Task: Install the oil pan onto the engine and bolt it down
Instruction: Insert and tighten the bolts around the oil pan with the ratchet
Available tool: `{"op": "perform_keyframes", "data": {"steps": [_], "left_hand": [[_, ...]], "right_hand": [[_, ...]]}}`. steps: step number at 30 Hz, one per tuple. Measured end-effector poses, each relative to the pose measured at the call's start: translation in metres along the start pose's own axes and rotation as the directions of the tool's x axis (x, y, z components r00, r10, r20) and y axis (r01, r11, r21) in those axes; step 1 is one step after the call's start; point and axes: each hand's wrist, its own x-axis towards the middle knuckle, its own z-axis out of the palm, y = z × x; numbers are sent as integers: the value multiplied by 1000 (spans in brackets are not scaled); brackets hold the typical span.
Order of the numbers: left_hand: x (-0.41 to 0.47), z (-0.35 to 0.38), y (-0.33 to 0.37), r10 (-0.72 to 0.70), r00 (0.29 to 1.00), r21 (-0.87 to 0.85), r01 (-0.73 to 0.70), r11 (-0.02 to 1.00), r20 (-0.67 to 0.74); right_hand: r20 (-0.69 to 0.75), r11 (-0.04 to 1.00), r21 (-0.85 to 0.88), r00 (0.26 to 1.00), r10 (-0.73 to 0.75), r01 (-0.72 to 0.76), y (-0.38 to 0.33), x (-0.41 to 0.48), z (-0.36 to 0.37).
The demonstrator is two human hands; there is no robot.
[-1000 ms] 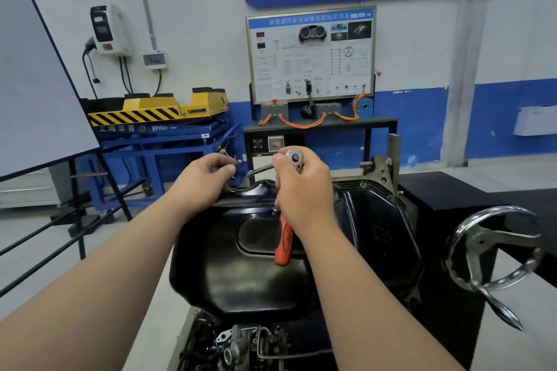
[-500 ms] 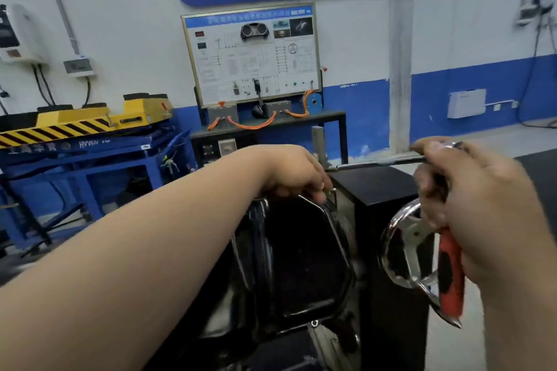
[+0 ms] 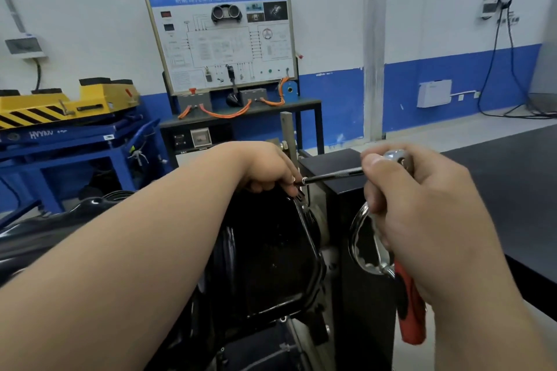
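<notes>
The black oil pan (image 3: 265,253) lies on the engine, low in the middle of the head view. My left hand (image 3: 268,167) curls over the pan's far right rim and pinches the tip of the ratchet's extension bar (image 3: 334,175) at the flange. My right hand (image 3: 422,220) grips the ratchet, thumb by its chrome head (image 3: 398,156), and the orange handle (image 3: 410,307) hangs below my palm. Any bolt at the tip of the bar is hidden by my left fingers.
A chrome handwheel (image 3: 361,238) on the black engine stand (image 3: 340,159) sits right behind the ratchet. A dark tabletop (image 3: 512,178) stretches to the right. A training panel on a bench (image 3: 220,39) and a yellow and blue lift cart (image 3: 66,111) stand against the wall.
My view has swung right since a second ago. Both hands have moved from the pan's far middle edge to its right rim. In the last half second they have barely moved.
</notes>
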Motion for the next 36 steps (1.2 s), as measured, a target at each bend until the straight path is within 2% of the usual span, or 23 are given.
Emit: {"op": "perform_keyframes", "data": {"steps": [4, 18, 26, 31, 33, 36], "left_hand": [[0, -3, -3, 13, 1000, 77, -14, 997, 11], [0, -5, -7, 45, 998, 77, -49, 996, 54], [-1, -6, -6, 35, 999, 94, -37, 995, 30], [-3, -5, -4, 50, 998, 107, -53, 993, 30], [-5, -4, -3, 51, 998, 121, -54, 991, 22], [-5, -3, -1, 72, 997, 163, -70, 984, -6]], "right_hand": [[-26, 1000, -9, 1000, 2, -2, 0, -6, 4], [-47, 999, 50, 999, 19, -17, 2, -11, 13], [-88, 999, 38, 996, -5, 8, 4, -10, 12], [-89, 997, 67, 995, 42, -36, 8, -9, 13], [-78, 998, 45, 996, 40, -36, 8, -10, 12], [-63, 993, -116, 997, -39, 32, 4, -7, 9]]}}
